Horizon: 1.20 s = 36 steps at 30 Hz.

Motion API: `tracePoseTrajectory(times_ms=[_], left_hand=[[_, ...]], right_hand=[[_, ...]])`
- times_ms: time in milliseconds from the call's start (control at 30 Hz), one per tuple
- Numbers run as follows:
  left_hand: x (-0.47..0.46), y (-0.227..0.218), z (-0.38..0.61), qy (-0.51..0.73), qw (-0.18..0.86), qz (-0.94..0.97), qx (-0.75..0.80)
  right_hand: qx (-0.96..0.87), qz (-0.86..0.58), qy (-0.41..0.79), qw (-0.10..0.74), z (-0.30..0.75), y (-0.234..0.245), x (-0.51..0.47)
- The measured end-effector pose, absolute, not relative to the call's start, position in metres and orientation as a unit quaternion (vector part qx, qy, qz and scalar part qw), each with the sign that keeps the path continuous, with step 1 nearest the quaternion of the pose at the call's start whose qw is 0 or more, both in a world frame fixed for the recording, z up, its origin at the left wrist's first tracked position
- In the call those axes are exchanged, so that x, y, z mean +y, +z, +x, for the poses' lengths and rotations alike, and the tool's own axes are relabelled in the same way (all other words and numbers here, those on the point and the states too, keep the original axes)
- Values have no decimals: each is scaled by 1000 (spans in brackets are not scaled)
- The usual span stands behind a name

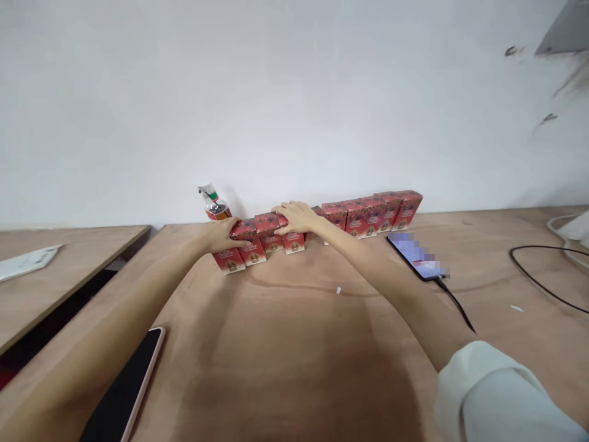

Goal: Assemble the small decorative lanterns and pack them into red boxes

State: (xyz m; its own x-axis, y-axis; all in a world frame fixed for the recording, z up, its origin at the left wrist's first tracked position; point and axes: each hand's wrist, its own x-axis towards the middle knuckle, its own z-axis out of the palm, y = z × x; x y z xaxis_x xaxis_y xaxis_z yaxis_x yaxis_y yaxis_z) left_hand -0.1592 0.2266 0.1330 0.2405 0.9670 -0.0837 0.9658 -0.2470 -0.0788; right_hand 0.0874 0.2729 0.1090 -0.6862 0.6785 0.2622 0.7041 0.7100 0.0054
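Several small red printed boxes stand side by side in a row along the wall. At the row's left end my left hand (pixel 221 236) curls over the top of the leftmost red box (pixel 229 262), its thumb along the front. My right hand (pixel 297 218) reaches over another red box (pixel 294 244) nearer the middle, thumb in front and fingers over the top and far side. Between my hands stands a red box (pixel 271 240). The row carries on rightward to an end box (pixel 408 210). My hands partly cover the boxes they touch.
A bottle (pixel 216 207) with dark liquid stands behind the left end, near the wall. A lit phone (pixel 416 256) with a cable lies at right. Another phone (pixel 122 390) lies beneath my left forearm. A gap (pixel 87 291) separates the tables. A black cable (pixel 529 273) loops at far right.
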Motion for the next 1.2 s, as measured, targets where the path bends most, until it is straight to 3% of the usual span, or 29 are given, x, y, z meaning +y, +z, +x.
tracePoseTrajectory(times_ms=[300, 567, 767, 1200], left_hand=[[229, 134, -144, 79, -24, -800, -594], [221, 123, -127, 40, 36, -813, -579], [228, 123, -125, 28, 55, -814, -577], [234, 124, -98, 11, 43, -803, -594]], right_hand=[[-915, -385, 82, 86, 85, 120, 312], [-938, -335, 45, 70, 125, 127, 297], [-936, -350, 40, 2, 147, 131, 297], [-933, -359, -35, 19, 125, 116, 282]])
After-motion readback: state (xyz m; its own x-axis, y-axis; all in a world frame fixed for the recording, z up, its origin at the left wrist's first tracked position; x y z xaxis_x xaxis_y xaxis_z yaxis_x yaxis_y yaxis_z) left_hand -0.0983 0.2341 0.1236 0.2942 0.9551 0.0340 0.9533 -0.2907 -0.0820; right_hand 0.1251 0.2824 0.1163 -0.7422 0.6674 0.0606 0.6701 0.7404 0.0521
